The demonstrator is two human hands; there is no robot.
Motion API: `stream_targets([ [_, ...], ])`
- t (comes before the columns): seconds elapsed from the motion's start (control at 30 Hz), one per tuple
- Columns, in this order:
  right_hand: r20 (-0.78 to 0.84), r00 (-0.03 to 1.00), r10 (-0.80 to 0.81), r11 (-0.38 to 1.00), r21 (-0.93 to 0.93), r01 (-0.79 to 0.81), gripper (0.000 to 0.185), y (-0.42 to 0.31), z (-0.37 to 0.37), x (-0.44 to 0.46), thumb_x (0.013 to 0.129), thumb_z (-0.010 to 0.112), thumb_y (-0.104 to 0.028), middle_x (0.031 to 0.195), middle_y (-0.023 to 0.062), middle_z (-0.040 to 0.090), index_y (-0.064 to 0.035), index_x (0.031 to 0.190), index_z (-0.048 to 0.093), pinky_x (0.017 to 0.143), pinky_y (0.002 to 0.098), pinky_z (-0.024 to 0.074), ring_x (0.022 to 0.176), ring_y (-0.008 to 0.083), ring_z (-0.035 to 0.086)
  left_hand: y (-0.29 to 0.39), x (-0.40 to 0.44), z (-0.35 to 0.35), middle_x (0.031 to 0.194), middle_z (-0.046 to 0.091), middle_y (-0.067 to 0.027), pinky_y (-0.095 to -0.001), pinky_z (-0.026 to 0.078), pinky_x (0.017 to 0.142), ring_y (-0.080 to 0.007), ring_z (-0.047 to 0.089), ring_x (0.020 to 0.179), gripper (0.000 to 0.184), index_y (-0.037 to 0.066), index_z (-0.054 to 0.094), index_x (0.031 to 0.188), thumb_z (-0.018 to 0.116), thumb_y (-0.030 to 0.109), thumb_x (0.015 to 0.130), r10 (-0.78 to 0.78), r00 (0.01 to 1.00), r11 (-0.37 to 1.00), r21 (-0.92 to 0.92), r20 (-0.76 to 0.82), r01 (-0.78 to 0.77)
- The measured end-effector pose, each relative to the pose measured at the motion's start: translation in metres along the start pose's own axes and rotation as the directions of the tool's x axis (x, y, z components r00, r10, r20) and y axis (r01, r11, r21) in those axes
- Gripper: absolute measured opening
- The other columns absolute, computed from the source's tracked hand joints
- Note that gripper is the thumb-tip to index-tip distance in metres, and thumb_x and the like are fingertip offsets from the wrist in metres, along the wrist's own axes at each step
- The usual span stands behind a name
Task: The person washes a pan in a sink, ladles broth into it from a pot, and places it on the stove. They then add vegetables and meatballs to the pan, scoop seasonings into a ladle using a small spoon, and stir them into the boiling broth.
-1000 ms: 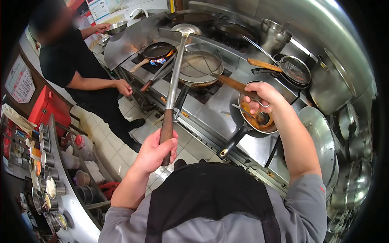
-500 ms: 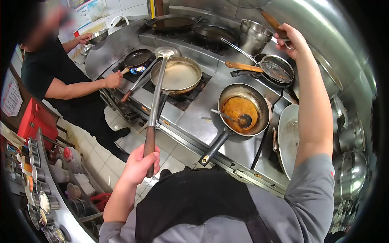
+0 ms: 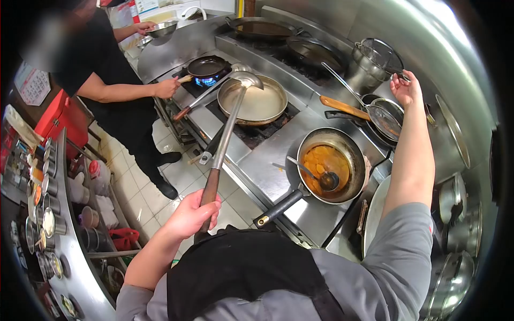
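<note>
My left hand (image 3: pixel 196 215) is closed round the wooden handle of a long steel ladle (image 3: pixel 231 131). The ladle's bowl is over the far side of a wide pan (image 3: pixel 225 109) of pale, cloudy liquid. At the upper right, my right hand (image 3: pixel 406 89) has curled fingers at the handle of a round mesh strainer (image 3: pixel 378 52); the grip is partly hidden. The strainer is over the mouth of a steel pot (image 3: pixel 369 75). Nearer me is a deep frying pan (image 3: pixel 350 147) with orange liquid and a small ladle (image 3: pixel 328 181) in it.
At left, a co-worker's hand (image 3: pixel 167 88) grips a small pan (image 3: pixel 208 66) over a blue flame. Another wooden-handled utensil (image 3: pixel 184 112) lies beside the wide pan. Stacked pans and a strainer with a wooden handle (image 3: pixel 344 107) sit at right. Metal containers (image 3: pixel 52 223) line the left counter.
My right hand has lowered the strainer from up by the wall to the steel pot. My left hand keeps the ladle, its bowl now farther over the wide pan. The view has shifted.
</note>
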State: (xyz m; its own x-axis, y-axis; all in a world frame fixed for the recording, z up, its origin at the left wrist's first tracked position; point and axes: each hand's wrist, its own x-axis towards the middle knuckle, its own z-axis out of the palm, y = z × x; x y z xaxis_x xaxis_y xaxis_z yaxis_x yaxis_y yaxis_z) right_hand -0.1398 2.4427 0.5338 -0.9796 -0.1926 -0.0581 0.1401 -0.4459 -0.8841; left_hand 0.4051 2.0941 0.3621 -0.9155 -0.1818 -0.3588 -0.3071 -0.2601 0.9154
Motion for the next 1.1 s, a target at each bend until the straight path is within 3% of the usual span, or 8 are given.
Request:
stream_targets([
  [0.27, 0.138, 0.99, -0.009, 0.998, 0.064, 0.0, 0.05, 0.02, -0.003, -0.014, 0.097, 0.048, -0.038, 0.109, 0.0242, 0.061, 0.0095, 0.113, 0.044, 0.084, 0.0442, 0.0544, 0.091, 0.0323, 0.064, -0.002, 0.036, 0.003, 0.068, 0.053, -0.002, -0.0283, 0.041, 0.052, -0.0135, 0.052, 0.056, 0.014, 0.005, 0.051, 0.095, 0.058, 0.015, 0.089, -0.08, 0.997, 0.997, -0.009, 0.014, 0.08],
  [0.37, 0.003, 0.999, -0.036, 0.999, -0.004, 0.036, 0.054, 0.029, -0.012, -0.034, 0.098, 0.047, -0.042, 0.114, 0.0229, 0.059, 0.0076, 0.12, 0.043, 0.087, 0.0442, 0.0518, 0.096, 0.0299, 0.062, -0.011, 0.053, 0.001, 0.069, 0.053, -0.0016, -0.0282, 0.041, 0.053, -0.0132, 0.052, 0.057, 0.013, 0.007, 0.052, 0.094, 0.058, 0.016, 0.089, -0.088, 0.995, 0.995, -0.037, 0.039, 0.09],
  [0.43, 0.074, 0.997, -0.002, 0.998, -0.062, 0.007, 0.054, 0.032, -0.027, -0.047, 0.097, 0.049, -0.045, 0.119, 0.021, 0.057, 0.0029, 0.123, 0.044, 0.087, 0.0433, 0.05, 0.099, 0.0277, 0.061, -0.017, 0.064, 0.001, 0.069, 0.053, -0.0012, -0.0282, 0.041, 0.053, -0.0129, 0.052, 0.057, 0.014, 0.007, 0.052, 0.094, 0.059, 0.017, 0.089, -0.076, 0.995, 0.997, -0.013, 0.062, 0.077],
  [0.57, 0.047, 0.999, -0.01, 0.951, -0.309, 0.024, 0.049, 0.036, -0.053, -0.082, 0.096, 0.052, -0.044, 0.106, 0.0112, 0.065, -0.0046, 0.125, 0.05, 0.074, 0.0381, 0.052, 0.083, 0.0226, 0.063, -0.033, 0.084, -0.001, 0.068, 0.053, -0.0007, -0.0282, 0.042, 0.052, -0.0121, 0.052, 0.057, 0.023, 0.006, 0.05, 0.091, 0.061, 0.027, 0.092, -0.062, 0.998, 0.988, 0.144, 0.024, 0.058],
  [0.67, 0.089, 0.996, -0.025, 0.938, -0.343, 0.054, 0.049, 0.05, -0.042, -0.139, 0.096, 0.054, -0.042, 0.097, 0.0073, 0.067, -0.0048, 0.127, 0.053, 0.069, 0.0348, 0.0523, 0.075, 0.0191, 0.063, -0.032, 0.089, 0.0, 0.069, 0.054, -0.0014, -0.0289, 0.044, 0.052, -0.0125, 0.053, 0.057, 0.028, 0.006, 0.05, 0.09, 0.06, 0.032, 0.094, -0.072, 0.997, 0.997, 0.033, 0.005, 0.072],
  [0.83, 0.139, 0.99, -0.034, 0.846, -0.523, 0.103, 0.034, 0.105, 0.013, -0.246, 0.097, 0.053, -0.028, 0.085, 0.0056, 0.066, -0.0016, 0.119, 0.058, 0.056, 0.0277, 0.0519, 0.063, 0.015, 0.062, -0.049, 0.109, -0.015, 0.076, 0.058, -0.0054, -0.0299, 0.048, 0.06, -0.0163, 0.058, 0.065, 0.033, 0.005, 0.055, 0.108, 0.06, 0.034, 0.094, -0.131, 0.979, 0.985, -0.094, 0.156, 0.147],
  [0.97, 0.117, 0.957, 0.266, 0.726, -0.677, -0.119, 0.029, 0.177, 0.017, -0.321, 0.097, 0.05, -0.025, 0.079, 0.0068, 0.065, -0.0001, 0.105, 0.064, 0.054, 0.0289, 0.0527, 0.058, 0.0159, 0.063, -0.038, 0.109, -0.02, 0.082, 0.059, -0.0069, -0.0323, 0.049, 0.068, -0.0166, 0.06, 0.074, 0.041, 0.006, 0.055, 0.114, 0.055, 0.042, 0.096, -0.173, 0.959, 0.979, -0.069, 0.225, 0.193],
  [1.1, -0.196, 0.757, 0.623, 0.455, -0.697, -0.554, 0.054, 0.278, 0.005, -0.38, 0.096, 0.05, -0.05, 0.083, 0.0112, 0.068, 0.001, 0.11, 0.06, 0.06, 0.0308, 0.055, 0.064, 0.0206, 0.067, -0.038, 0.11, -0.032, 0.087, 0.06, -0.006, -0.0343, 0.048, 0.072, -0.0167, 0.061, 0.08, 0.055, 0.008, 0.051, 0.121, 0.04, 0.057, 0.097, -0.208, 0.92, 0.957, -0.126, 0.332, 0.262],
])
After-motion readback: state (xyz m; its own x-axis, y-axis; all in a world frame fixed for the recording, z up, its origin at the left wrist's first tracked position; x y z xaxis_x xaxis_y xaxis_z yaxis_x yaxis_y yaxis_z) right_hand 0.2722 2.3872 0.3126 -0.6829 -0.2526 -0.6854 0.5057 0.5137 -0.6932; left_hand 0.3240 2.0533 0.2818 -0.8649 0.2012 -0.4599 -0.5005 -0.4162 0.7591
